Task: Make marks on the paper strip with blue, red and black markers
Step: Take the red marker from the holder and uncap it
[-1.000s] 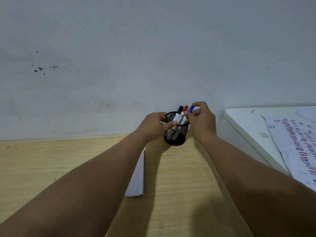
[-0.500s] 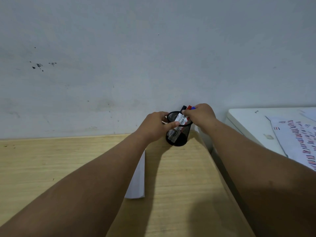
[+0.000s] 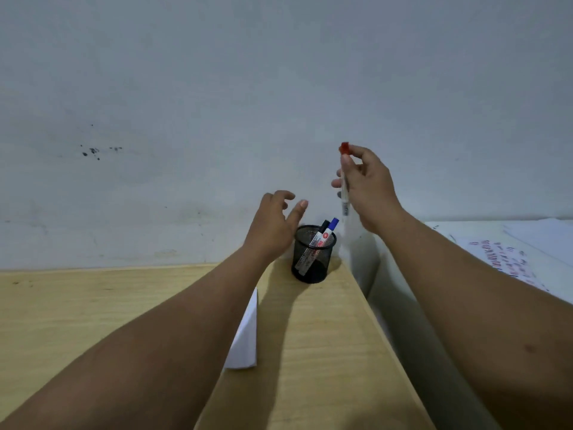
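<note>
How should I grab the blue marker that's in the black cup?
Pinch the blue marker by its capped top, coming from above. It leans in the mesh pen cup with only that end above the rim, beside the black marker.

Red cap (image 3: 344, 148) showing on the white-barrelled marker (image 3: 344, 193). Black wire-mesh pen cup (image 3: 313, 259) showing one blue-capped marker (image 3: 333, 223) and one black-capped marker (image 3: 324, 225). Pale wood-grain table (image 3: 93, 305) carrying a white paper strip (image 3: 246, 342). White sheet at right (image 3: 508, 259) showing red and dark marks.
</note>
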